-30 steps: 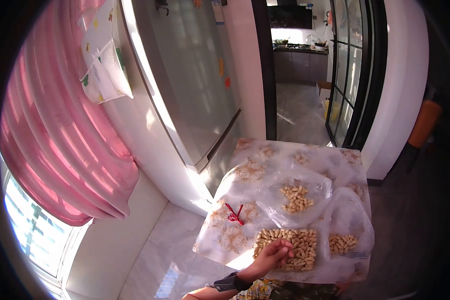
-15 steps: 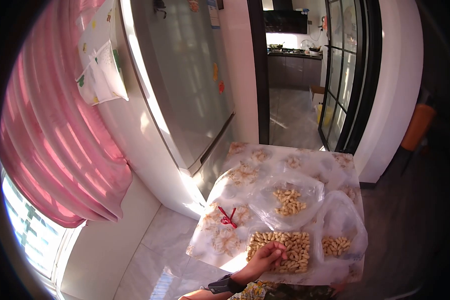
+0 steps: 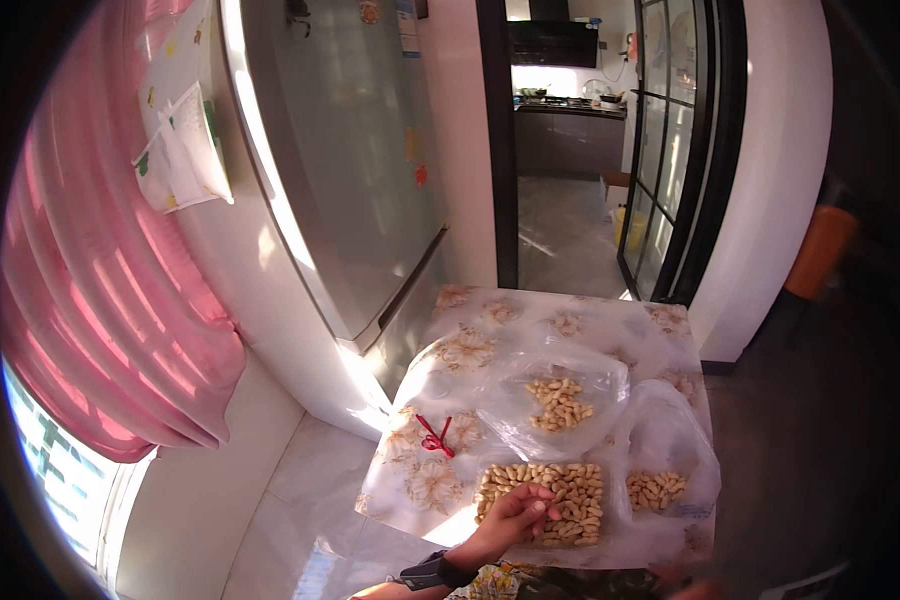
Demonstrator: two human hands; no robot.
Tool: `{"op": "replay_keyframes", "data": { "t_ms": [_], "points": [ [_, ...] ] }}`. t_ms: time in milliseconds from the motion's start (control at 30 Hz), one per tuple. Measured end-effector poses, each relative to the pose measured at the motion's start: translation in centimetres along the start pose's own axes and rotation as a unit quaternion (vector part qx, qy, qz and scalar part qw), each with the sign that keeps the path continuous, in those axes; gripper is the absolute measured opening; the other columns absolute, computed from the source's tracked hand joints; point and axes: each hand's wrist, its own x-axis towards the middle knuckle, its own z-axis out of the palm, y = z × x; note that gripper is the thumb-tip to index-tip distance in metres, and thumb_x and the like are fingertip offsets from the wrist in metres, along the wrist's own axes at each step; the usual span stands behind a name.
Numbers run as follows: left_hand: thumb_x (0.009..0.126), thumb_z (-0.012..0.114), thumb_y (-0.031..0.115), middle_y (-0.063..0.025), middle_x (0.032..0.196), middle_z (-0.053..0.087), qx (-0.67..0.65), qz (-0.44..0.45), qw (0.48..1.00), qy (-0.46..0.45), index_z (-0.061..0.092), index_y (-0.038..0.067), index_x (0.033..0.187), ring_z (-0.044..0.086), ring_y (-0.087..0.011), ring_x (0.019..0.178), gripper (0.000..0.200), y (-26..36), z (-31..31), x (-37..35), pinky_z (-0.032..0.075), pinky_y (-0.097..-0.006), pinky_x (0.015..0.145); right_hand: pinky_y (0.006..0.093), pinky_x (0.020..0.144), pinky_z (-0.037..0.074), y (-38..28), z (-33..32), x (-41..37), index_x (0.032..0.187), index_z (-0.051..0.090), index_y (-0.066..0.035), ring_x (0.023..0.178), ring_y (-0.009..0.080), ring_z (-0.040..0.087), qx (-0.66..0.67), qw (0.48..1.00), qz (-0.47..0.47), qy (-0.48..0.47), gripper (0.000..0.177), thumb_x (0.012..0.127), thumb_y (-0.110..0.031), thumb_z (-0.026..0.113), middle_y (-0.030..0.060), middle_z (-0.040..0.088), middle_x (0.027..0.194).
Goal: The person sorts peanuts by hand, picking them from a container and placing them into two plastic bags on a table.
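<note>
My left hand (image 3: 518,517), with a dark watch (image 3: 438,571) on its wrist, is over a clear tray (image 3: 604,540) filled with peanuts in their shells (image 3: 580,490). Its fingers are curled with the tips together; whatever is between them is too small to make out. Low at the right, a blurred patch by the table edge looks like my right hand (image 3: 692,588); its fingers cannot be made out. Behind the tray, an open clear plastic bag (image 3: 505,415) holds a heap of peanuts (image 3: 560,404). Another plastic bag (image 3: 660,430) to the right holds a smaller heap (image 3: 656,490).
A red ribbon tie (image 3: 435,438) lies on the flower-patterned table cover (image 3: 440,485), left of the bags. A fridge (image 3: 360,180) and pink curtain (image 3: 120,280) stand to the left. Beyond the table, a glass door (image 3: 660,150) opens onto a kitchen.
The whole view has shifted, so the table and bags appear slightly farther left. My left hand stays over the peanut tray with its fingers still curled.
</note>
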Motion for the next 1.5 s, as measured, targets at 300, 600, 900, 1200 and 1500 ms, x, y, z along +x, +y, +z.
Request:
{"op": "replay_keyframes", "data": {
  "t_ms": [300, 600, 900, 1200, 1500],
  "points": [
    [0.102, 0.050, 0.013, -0.0034, 0.096, 0.065, -0.015, 0.001, 0.999, 0.049, 0.051, 0.009, 0.117, 0.049, -0.0068, 0.069, 0.016, 0.4, 0.5, -0.2, 0.042, -0.0195, 0.063, 0.0342, 0.071, 0.051, 11.1, 2.6, -11.5, 0.099, 0.066, -0.003, 0.080, 0.0257, 0.067, -0.130, 0.888, 0.413, -0.158, 0.015, 0.085, -0.007, 0.069, 0.0101, 0.068, 0.085],
    [0.101, 0.052, 0.013, -0.0017, 0.094, 0.065, 0.016, -0.028, 0.999, 0.035, 0.047, 0.006, 0.127, 0.055, -0.0064, 0.074, 0.027, 1.0, 1.2, -0.4, 0.045, -0.0192, 0.066, 0.0334, 0.075, 0.052, 11.0, 2.4, -12.0, 0.102, 0.066, -0.004, 0.088, 0.0264, 0.066, -0.123, 0.880, 0.402, -0.221, 0.018, 0.086, -0.010, 0.070, 0.0094, 0.064, 0.097],
    [0.101, 0.053, 0.015, -0.0016, 0.097, 0.064, 0.024, -0.026, 0.999, 0.023, 0.052, 0.005, 0.120, 0.055, -0.0069, 0.074, 0.021, 0.7, 1.1, -0.3, 0.044, -0.0197, 0.067, 0.0336, 0.068, 0.052, 10.8, 2.4, -12.4, 0.093, 0.064, -0.002, 0.077, 0.0268, 0.066, -0.105, 0.867, 0.474, -0.113, 0.015, 0.084, -0.011, 0.073, 0.0112, 0.066, 0.088],
    [0.102, 0.054, 0.024, 0.0006, 0.086, 0.061, 0.054, -0.023, 0.998, 0.025, 0.055, 0.007, 0.101, 0.053, -0.0056, 0.070, 0.017, 0.9, 1.1, -0.4, 0.042, -0.0196, 0.065, 0.0333, 0.065, 0.051, 11.1, 1.9, -13.1, 0.084, 0.065, 0.000, 0.074, 0.0254, 0.066, -0.146, 0.874, 0.431, -0.169, 0.014, 0.083, -0.011, 0.073, 0.0109, 0.066, 0.081],
    [0.102, 0.054, 0.024, 0.0028, 0.083, 0.058, 0.053, -0.049, 0.996, 0.052, 0.055, 0.008, 0.104, 0.052, -0.0045, 0.072, 0.017, 1.2, 1.5, -0.4, 0.041, -0.0193, 0.065, 0.0344, 0.062, 0.051, 11.0, 2.3, -13.1, 0.086, 0.063, -0.002, 0.074, 0.0267, 0.065, -0.133, 0.882, 0.432, -0.136, 0.019, 0.084, -0.017, 0.074, 0.0097, 0.065, 0.084]
  ]
}}
